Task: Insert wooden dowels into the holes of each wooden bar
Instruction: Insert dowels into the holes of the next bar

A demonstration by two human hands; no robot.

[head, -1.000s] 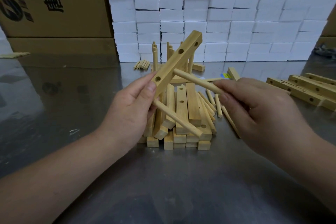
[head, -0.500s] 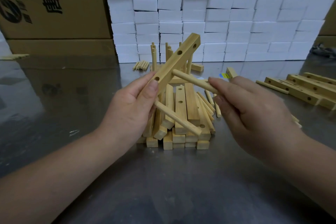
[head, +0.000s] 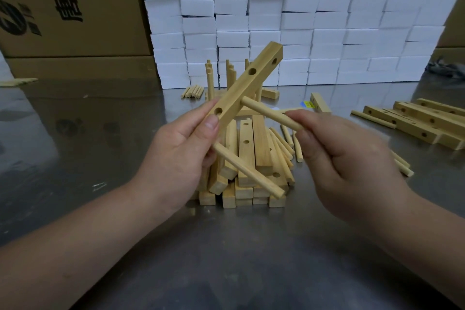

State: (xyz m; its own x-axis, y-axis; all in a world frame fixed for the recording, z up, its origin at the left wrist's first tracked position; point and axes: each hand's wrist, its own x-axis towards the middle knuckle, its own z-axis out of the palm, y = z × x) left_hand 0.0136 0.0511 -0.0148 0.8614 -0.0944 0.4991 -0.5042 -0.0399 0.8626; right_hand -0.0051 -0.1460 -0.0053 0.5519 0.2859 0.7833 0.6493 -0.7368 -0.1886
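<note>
In the head view, the left hand (head: pixel 176 158) sits left of centre and grips the lower end of a wooden bar (head: pixel 247 83), thumb on its front face, so the bar slants up towards the upper right with three open holes showing. The right hand (head: pixel 347 163), right of centre, pinches one dowel (head: pixel 270 113) between thumb and fingertips; the dowel's far end meets the side of the bar about halfway along. A second dowel (head: pixel 251 176) sticks out from the bar near the left hand and slopes down to the lower right. Below them a pile of bars (head: pixel 259 148) lies on the grey tabletop (head: pixel 226 259), with loose dowels (head: pixel 284 143) beside it. More bars (head: pixel 415 121) lie at the right edge. White blocks (head: pixel 327 20) are stacked behind, and a cardboard box (head: pixel 70 7) fills the upper left.
</note>
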